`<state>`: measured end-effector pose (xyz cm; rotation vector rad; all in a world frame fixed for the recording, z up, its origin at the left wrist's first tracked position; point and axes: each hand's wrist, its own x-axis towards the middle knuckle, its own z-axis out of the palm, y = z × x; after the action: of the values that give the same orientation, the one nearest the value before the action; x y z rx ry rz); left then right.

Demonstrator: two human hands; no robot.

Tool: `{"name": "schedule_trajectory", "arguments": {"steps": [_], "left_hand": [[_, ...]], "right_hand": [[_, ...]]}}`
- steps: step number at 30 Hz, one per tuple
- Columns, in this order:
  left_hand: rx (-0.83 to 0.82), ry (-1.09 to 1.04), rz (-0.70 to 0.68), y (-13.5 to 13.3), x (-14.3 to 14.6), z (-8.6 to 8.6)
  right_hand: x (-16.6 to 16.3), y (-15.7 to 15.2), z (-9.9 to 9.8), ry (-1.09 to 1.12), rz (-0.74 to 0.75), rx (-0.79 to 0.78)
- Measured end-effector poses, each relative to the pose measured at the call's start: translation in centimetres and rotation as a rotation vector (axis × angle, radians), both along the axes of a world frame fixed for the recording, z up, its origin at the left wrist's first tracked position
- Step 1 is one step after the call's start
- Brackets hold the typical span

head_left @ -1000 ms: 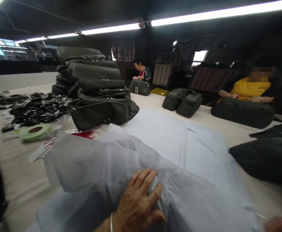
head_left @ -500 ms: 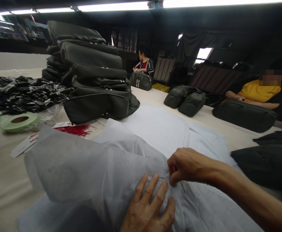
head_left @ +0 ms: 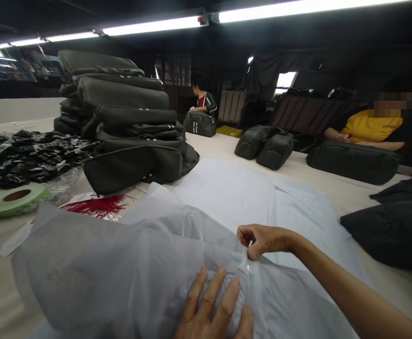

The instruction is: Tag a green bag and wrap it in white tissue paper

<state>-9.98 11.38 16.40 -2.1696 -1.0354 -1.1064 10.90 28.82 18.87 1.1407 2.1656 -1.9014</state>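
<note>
A bulky thing wrapped in thin white tissue paper (head_left: 121, 268) lies on the table right in front of me. My left hand (head_left: 215, 310) rests flat on top of it, fingers stretched out and slightly spread. My right hand (head_left: 262, 241) reaches in from the right and pinches a fold of the tissue paper just above my left fingertips. More flat white tissue sheets (head_left: 248, 197) are spread on the table behind the wrapped thing.
A tall stack of dark green bags (head_left: 128, 122) stands at the left middle. A green tape roll (head_left: 15, 197), red tassels (head_left: 96, 205) and a heap of black straps (head_left: 25, 153) lie at the left. More bags (head_left: 266, 146) and two seated people (head_left: 375, 127) are across the table; dark bags (head_left: 390, 230) at the right.
My right hand came in from the lower right and closed on a fold of the tissue beside my left hand. My left hand stayed pressed on the wrapped thing.
</note>
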Motion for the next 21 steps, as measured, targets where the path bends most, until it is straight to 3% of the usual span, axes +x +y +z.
{"name": "schedule_trajectory", "arguments": {"steps": [3,6,10,13,16,19,21], "left_hand": [[0.04,-0.047,0.006,0.4,0.6,-0.8],[0.116,-0.179,0.013,0.8,1.4,-1.7],[0.126,-0.194,0.015,0.8,1.2,-1.4],[0.084,-0.1,-0.022,0.5,0.3,-0.7],[0.117,-0.122,-0.022,0.7,0.5,-1.1],[0.206,-0.218,0.024,1.5,1.8,-1.8],[0.235,-0.211,0.027,1.5,1.9,-1.0]], "right_hand": [[1.1,0.2,-3.2,0.106,-0.082,-0.115],[2.8,0.3,-3.6,0.04,-0.143,-0.084],[4.0,-0.6,-0.1,0.055,-0.208,0.063],[2.6,-2.0,2.5,0.147,-0.099,0.014],[1.6,-2.9,3.6,-0.031,-0.092,-0.012],[2.1,-3.5,4.8,-0.165,-0.359,0.256],[2.0,-4.5,6.5,-0.188,-0.544,0.48]]}}
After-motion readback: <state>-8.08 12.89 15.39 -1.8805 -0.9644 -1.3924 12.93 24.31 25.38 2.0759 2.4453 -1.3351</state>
